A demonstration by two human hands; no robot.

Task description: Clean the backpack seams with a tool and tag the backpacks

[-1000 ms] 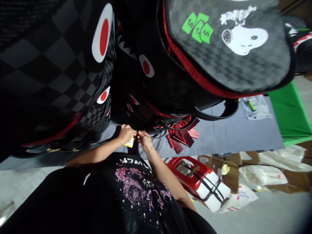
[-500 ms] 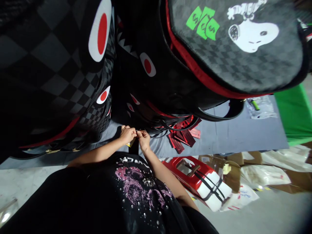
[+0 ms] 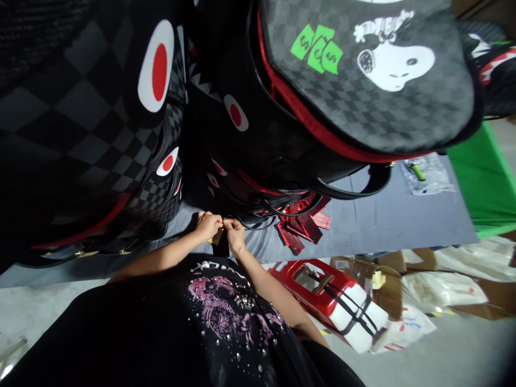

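My left hand and my right hand meet fingertip to fingertip at the table edge, close to my body. Both are closed in a pinch over something small that I cannot make out. Just below the fingertips, a short black strap shows between the hands. A small yellow piece sits beside it, under the left fingers. Right behind the hands stands a stack of black bags with red-and-white eye patches and black handles. Another stack of checkered black bags rises on the left.
Red-and-black flat pieces lie fanned on the grey-covered table. A clear plastic bag rests farther right, near a green panel. On the floor are a red-and-white case, cardboard and white sacks.
The view has shifted slightly, so the upper bags appear farther left. My hands stay pinched together at nearly the same spot, and more of the yellow piece shows.
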